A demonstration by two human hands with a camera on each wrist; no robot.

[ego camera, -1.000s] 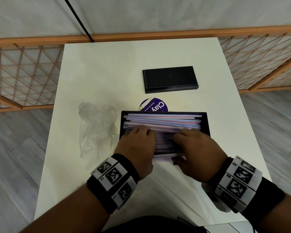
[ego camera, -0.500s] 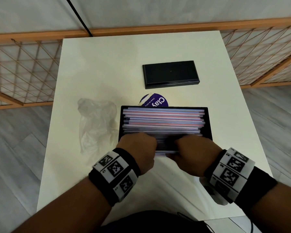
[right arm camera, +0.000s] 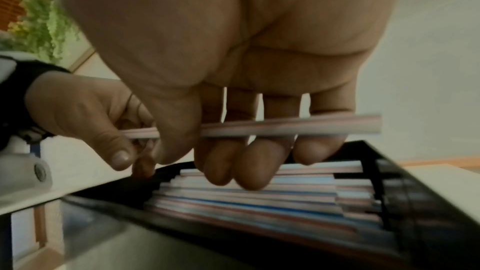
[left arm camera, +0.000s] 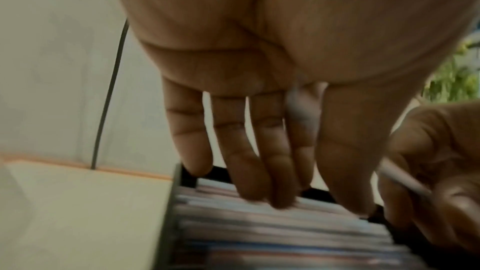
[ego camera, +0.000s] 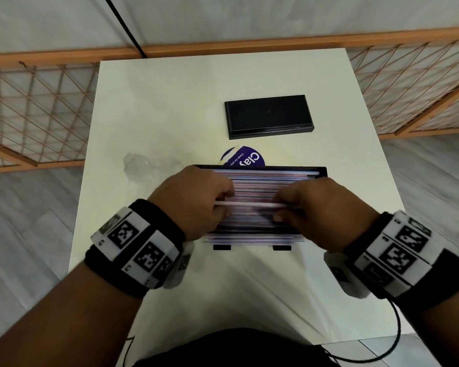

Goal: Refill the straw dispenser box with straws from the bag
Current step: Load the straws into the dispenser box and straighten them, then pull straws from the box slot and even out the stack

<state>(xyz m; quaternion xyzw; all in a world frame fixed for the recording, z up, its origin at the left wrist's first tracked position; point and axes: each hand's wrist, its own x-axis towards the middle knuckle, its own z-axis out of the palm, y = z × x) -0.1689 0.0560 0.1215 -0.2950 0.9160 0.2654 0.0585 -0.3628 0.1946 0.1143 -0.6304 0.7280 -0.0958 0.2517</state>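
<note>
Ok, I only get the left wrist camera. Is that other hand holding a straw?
Observer: Yes. The right hand pinches one straw above the dispenser box, and the left hand holds its other end.
Operator: Where's the bag?
Observer: The clear bag lies crumpled on the table, left of the dispenser box.
Operator: Anything behind the box?
Observer: A flat black piece lies farther back, apart from it.
</note>
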